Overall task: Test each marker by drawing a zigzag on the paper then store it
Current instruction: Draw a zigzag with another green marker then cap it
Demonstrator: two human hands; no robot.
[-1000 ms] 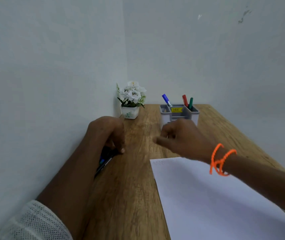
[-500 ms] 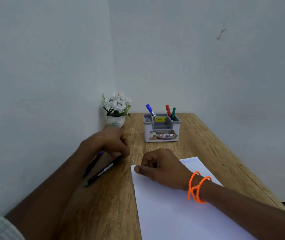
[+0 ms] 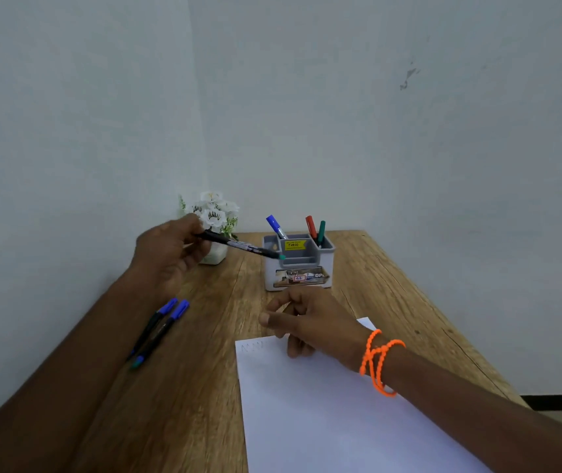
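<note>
The left hand (image 3: 170, 254) pinches a black marker (image 3: 242, 246), its green end reaching rightward to the grey holder (image 3: 298, 268) rim. The right hand (image 3: 310, 324), fingers loosely curled and holding nothing, hovers over the paper (image 3: 324, 414) top edge, with bare wood between the two hands.

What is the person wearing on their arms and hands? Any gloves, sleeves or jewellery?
No gloves: both the left hand and the right hand are bare, and both forearms show no sleeve in this view. The only thing worn is a bright orange beaded cord, looped several times around the right wrist like a bracelet.
</note>
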